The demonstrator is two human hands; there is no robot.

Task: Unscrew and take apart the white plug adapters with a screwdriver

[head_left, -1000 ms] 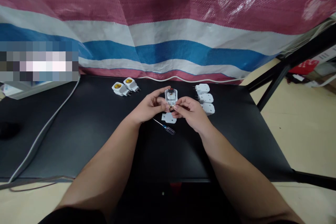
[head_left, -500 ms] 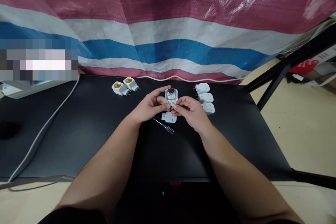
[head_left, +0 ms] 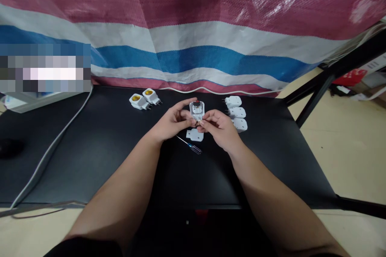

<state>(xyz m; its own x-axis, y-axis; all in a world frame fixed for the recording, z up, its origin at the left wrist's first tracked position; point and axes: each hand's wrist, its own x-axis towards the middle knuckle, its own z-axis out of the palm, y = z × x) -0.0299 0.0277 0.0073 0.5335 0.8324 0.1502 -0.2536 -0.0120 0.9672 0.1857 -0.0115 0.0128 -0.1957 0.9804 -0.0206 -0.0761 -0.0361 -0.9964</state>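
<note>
White plastic housing (head_left: 197,117), open-faced, is held mid-frame, its side gripped by the left hand (head_left: 172,123), its lower edge pinched by the right hand (head_left: 221,128). Neither has noticeably shifted this past second, suggesting fine work. Below lie a white cover (head_left: 197,135) and screwdriver (head_left: 194,148).

The open plug housing (head_left: 197,110) is coloured white; the tabletop (head_left: 99,136) is finished in black; the woven sheet (head_left: 187,34) is striped in maroon, white and blue.
</note>
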